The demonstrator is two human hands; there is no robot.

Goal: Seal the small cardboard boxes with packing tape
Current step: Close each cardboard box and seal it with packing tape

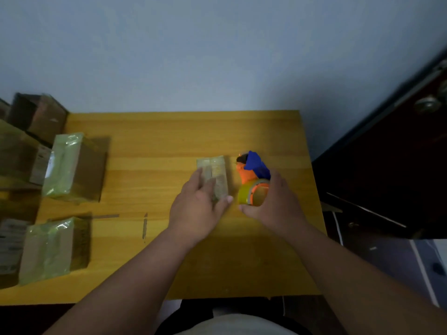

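The small box (215,175) sits just right of the table's (150,141) centre, already glossy with tape. The left hand (197,209) lies on it, fingers fairly straight. At its 3 o'clock, the right hand (275,201) grips the one tape dispenser (254,177). Two taped boxes (72,165) (53,247) lie at 9 o'clock. This wrap looks nearly finished. Further boxes (36,114) crowd the left edge, too dim to count.

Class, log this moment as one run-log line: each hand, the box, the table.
left hand: rests on small box | right hand: grips tape dispenser | table: two taped boxes at left
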